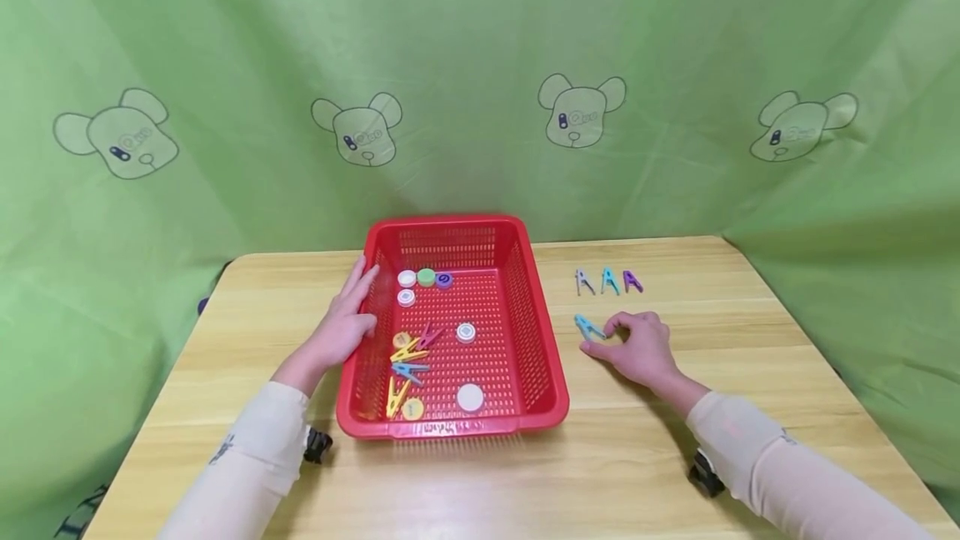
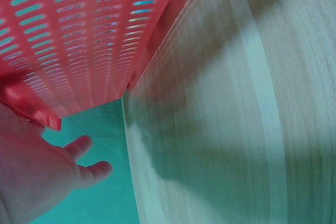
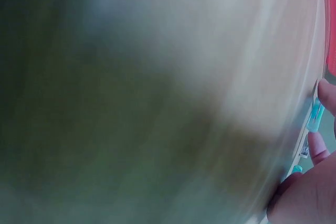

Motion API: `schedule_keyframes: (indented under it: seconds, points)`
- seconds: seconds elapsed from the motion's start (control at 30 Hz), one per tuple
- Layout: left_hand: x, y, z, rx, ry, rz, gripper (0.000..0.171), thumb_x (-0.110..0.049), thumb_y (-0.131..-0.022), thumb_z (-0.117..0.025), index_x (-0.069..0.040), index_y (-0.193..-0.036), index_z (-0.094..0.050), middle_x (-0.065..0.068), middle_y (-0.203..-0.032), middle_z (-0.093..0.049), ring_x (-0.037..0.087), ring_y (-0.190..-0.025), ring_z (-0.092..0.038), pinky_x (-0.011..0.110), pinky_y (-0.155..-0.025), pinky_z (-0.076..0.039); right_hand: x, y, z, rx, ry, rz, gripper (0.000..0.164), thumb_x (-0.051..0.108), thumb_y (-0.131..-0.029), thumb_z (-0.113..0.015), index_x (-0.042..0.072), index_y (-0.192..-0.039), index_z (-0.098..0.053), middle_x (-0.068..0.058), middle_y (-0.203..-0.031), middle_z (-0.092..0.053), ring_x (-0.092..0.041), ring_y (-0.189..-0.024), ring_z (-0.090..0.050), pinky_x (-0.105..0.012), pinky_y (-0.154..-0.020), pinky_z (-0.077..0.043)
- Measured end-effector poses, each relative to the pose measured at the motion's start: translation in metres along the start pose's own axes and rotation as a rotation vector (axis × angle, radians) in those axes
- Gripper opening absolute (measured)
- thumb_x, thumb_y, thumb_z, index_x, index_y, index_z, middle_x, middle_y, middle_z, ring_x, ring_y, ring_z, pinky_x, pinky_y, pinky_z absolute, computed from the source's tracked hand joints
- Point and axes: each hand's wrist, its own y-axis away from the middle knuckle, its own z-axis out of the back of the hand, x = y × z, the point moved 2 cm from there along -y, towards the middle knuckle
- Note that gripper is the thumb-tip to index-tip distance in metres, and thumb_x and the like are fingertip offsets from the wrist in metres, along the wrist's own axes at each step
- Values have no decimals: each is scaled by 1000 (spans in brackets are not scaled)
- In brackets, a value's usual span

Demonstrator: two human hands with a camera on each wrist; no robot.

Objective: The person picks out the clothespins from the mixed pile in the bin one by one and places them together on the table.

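Note:
At the left side of the red plastic basket (image 1: 450, 426), my left hand (image 1: 341, 332) rests on the rim with its fingers extended. The left wrist view shows fingers (image 2: 94, 174) outside the slotted basket wall (image 2: 94, 45). My right hand (image 1: 637, 348) pinches a light blue clothespin (image 1: 588, 327) between thumb and index finger, low over the table to the right of the basket. That clothespin (image 3: 315, 115) also shows between the fingers at the edge of the right wrist view. Behind it stand a greyish clothespin (image 1: 584, 282), a teal clothespin (image 1: 610, 281) and a purple clothespin (image 1: 633, 282) in a row.
Inside the basket lie several clothespins, among them a yellow clothespin (image 1: 397, 397) and a red clothespin (image 1: 430, 337). Several round caps are there too, including a white cap (image 1: 470, 397) and a green cap (image 1: 426, 277). A green curtain (image 1: 480, 173) hangs behind the wooden table (image 1: 510, 490).

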Motion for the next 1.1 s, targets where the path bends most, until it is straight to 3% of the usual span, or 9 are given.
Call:
schedule_keyframes:
  seconds: [0.47, 0.73, 1.0, 1.1]
  points:
    - [-4, 2, -1, 15, 19, -13, 93, 8, -76, -54, -10, -161, -19, -5, -166, 10, 38, -149, 5, 62, -109, -28, 3, 3, -1, -42, 41, -41, 47, 51, -73, -84, 12, -69, -59, -13, -87, -50, -36, -96, -43, -56, -93, -27]
    - [0, 4, 2, 11, 14, 3, 95, 6, -76, -54, -13, -161, -17, -12, -165, 11, 38, -149, 6, 62, -108, -29, 9, 1, -3, -41, 53, -49, 48, 50, -73, -84, 11, -68, -57, -12, -84, -48, -35, -95, -41, -52, -90, -27]
    - [4, 5, 4, 11, 11, -11, 95, 7, -75, -54, -12, -161, -17, -11, -165, 12, 37, -149, 7, 63, -112, -18, 12, 2, -3, -60, 41, -29, 48, 49, -72, -85, 12, -67, -56, -10, -81, -48, -35, -97, -42, -51, -88, -27]
    - [2, 4, 2, 24, 19, -17, 96, 7, -75, -54, -12, -161, -17, -11, -165, 12, 37, -149, 7, 62, -111, -23, 11, 5, -1, -65, 39, -39, 48, 48, -71, -86, 10, -69, -56, -11, -81, -49, -35, -97, -41, -50, -87, -27]
